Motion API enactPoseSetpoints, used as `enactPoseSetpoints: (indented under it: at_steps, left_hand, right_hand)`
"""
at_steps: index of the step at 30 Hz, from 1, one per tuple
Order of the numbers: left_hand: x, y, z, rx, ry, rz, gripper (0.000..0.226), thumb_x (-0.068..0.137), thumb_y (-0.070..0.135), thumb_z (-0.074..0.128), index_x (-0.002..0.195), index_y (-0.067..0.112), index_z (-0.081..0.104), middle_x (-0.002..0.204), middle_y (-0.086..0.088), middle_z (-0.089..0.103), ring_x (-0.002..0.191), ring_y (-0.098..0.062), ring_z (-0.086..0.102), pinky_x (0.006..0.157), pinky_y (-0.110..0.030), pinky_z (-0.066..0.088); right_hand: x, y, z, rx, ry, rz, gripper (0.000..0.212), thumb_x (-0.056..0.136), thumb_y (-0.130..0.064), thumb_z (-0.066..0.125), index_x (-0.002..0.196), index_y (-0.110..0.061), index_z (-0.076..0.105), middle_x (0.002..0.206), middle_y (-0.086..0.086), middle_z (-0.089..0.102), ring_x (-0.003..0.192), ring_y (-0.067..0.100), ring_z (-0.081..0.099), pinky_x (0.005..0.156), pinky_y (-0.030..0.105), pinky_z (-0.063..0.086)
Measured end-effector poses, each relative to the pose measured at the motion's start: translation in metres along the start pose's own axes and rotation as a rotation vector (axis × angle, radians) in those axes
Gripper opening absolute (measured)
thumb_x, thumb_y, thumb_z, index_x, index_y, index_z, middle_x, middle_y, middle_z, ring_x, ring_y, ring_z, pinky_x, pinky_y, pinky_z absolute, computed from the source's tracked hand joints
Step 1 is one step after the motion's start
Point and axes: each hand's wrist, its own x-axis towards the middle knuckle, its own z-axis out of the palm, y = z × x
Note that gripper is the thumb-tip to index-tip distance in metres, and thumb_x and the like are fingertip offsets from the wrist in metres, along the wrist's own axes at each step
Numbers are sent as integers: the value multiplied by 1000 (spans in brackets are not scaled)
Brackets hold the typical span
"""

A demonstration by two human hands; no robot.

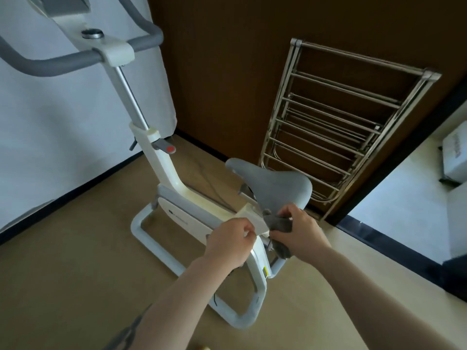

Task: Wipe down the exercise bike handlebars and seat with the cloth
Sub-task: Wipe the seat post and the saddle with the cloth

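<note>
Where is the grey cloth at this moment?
In the head view, the cloth is bunched in the right hand, just below the rear of the grey seat, lower right of centre.

Both bare forearms reach forward from the bottom edge, converging at mid-frame: left hand [228,242] knuckles up with fingers curled and thumb tucked toward the fingertips, right hand [299,231] in a closed grip, fingers bunched around grey fabric.
</note>
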Motion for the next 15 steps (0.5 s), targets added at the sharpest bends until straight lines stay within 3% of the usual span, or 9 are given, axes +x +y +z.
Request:
enactPoseSetpoints:
  at_steps: [4,9,15]
  left_hand:
    - [14,12,4,4,14,-37,23,96,36,48,113,30,62,113,13,65,102,-11,62,89,-37,53]
    - [18,41,36,-46,132,-154,20,97,32,47,107,29,64,104,13,66,96,-9,62,87,-37,53]
    - [21,108,105,-164,143,-168,20,96,29,49,111,27,62,103,16,59,101,-7,59,87,-29,49]
  right_hand:
    - [4,29,-14,51,-12,-37,33,74,-34,75,94,-35,49,94,-13,57,84,5,56,73,33,56]
    - [8,80,-47,89,-60,-99,32,75,-33,76,95,-40,53,95,-19,56,88,4,56,80,36,55]
    - [32,120,-87,137,-5,-143,34,78,-32,74,106,-34,53,104,-12,56,98,12,57,85,41,54]
